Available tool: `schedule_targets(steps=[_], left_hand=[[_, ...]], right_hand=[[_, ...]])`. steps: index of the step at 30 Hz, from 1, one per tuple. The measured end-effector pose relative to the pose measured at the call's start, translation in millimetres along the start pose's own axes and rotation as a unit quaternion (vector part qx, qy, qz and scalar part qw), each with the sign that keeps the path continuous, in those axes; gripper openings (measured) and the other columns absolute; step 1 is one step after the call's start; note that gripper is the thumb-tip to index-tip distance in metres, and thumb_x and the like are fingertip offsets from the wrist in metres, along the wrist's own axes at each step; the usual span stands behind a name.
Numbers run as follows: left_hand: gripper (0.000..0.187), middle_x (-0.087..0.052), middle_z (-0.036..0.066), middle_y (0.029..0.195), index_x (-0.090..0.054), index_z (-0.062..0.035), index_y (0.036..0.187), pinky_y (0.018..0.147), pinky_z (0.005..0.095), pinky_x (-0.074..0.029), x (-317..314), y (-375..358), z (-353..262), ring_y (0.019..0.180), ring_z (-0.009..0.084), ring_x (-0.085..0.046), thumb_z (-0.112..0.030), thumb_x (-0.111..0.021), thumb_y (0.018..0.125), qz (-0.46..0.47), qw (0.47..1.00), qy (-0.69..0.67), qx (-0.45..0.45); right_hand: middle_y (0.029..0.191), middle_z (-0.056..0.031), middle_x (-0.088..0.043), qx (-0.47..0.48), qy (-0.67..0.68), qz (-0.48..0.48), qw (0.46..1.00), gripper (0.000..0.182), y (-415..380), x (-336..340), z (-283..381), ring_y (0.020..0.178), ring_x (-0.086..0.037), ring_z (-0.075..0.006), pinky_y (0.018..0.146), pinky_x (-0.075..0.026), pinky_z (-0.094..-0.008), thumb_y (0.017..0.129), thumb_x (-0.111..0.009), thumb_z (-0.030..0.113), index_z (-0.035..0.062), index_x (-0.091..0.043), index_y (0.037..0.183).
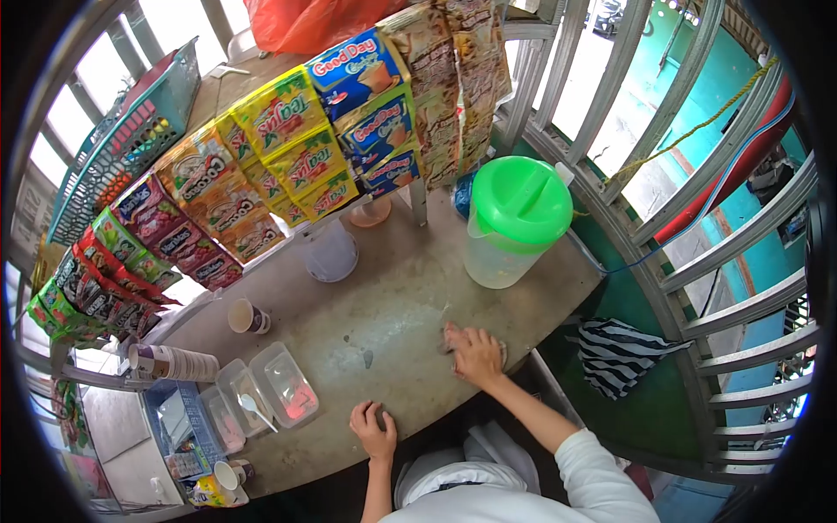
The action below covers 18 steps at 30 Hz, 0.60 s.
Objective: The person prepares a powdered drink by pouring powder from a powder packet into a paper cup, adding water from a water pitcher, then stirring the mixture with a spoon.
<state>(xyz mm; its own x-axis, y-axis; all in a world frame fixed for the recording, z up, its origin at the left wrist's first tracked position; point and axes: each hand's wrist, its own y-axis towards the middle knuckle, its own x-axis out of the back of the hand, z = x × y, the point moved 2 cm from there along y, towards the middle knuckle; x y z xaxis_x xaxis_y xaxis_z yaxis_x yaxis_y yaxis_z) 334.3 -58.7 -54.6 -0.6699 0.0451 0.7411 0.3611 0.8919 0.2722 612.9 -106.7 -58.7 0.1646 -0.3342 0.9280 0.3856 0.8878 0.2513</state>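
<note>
Here's the worktop (401, 318), stretching left to right! The green-lidded pitcher (513, 228) stands far right, clear tubs (277, 370) left. The right hand (478, 356) lies right of centre, fingers bent, grip I can't tell; the left hand (375, 431) rests nearer, loosely open.

It's daylight flooding in here, burning white through the gaps between the bars (612, 74) at upper right and behind the basket (113, 148) at upper left! A soft, pale sheen spreads over the middle of the table (405, 327), and there's gloss on the green lid (523, 196). Deep shadow under the table's front edge. Strong fisheye bend, bars bowing, black closing in at the corners; lettering on the blue sachets (353, 70) reads clearly.
</note>
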Motion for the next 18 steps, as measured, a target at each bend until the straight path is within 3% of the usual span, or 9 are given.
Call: schedule_targets(steps=[4, 10, 15, 18], left_hand=[[0.026, -0.055, 0.015, 0.113, -0.060, -0.0020, 0.103, 0.098, 0.0471, -0.036, -1.4, -0.5, 3.1, 0.113, 0.0357, -0.049, -0.009, -0.064, 0.078, -0.010, 1.000, -0.010, -0.003], [0.026, -0.055, 0.016, 0.113, -0.059, -0.0021, 0.103, 0.097, 0.0460, -0.037, 2.9, -0.5, -1.0, 0.112, 0.0357, -0.049, -0.007, -0.063, 0.078, -0.019, 1.000, -0.012, -0.003], [0.026, -0.055, 0.016, 0.112, -0.058, -0.0011, 0.103, 0.096, 0.0467, -0.039, 1.1, -2.4, 1.9, 0.111, 0.0368, -0.049, -0.005, -0.063, 0.078, -0.045, 0.998, -0.031, 0.004], [0.024, -0.055, 0.017, 0.110, -0.060, 0.0001, 0.100, 0.095, 0.0466, -0.040, -0.5, -3.1, 3.4, 0.109, 0.0371, -0.050, -0.006, -0.064, 0.077, -0.063, 0.997, -0.033, 0.011]], right_hand=[[0.100, -0.0056, -0.057, -0.070, -0.045, -0.093, 0.992, 0.040, 61.3, -17.8, -12.7, 0.089, -0.055, -0.0287, 0.069, -0.044, -0.0447, 0.081, -0.059, 0.021, 0.0155, -0.057, 0.120], [0.099, -0.0073, -0.057, -0.138, -0.057, -0.129, 0.980, 0.041, 112.5, -42.7, 27.1, 0.089, -0.055, -0.0286, 0.072, -0.044, -0.0461, 0.082, -0.059, 0.021, 0.0133, -0.056, 0.122], [0.107, -0.0096, -0.059, 0.149, 0.055, 0.037, 0.987, 0.038, 4.8, -29.5, 69.6, 0.092, -0.055, -0.0307, 0.073, -0.043, -0.0457, 0.080, -0.058, 0.021, 0.0141, -0.063, 0.116], [0.105, -0.0089, -0.058, 0.041, 0.012, 0.005, 0.999, 0.041, 25.6, -12.8, 26.4, 0.093, -0.055, -0.0305, 0.073, -0.043, -0.0452, 0.079, -0.058, 0.022, 0.0147, -0.061, 0.119]])
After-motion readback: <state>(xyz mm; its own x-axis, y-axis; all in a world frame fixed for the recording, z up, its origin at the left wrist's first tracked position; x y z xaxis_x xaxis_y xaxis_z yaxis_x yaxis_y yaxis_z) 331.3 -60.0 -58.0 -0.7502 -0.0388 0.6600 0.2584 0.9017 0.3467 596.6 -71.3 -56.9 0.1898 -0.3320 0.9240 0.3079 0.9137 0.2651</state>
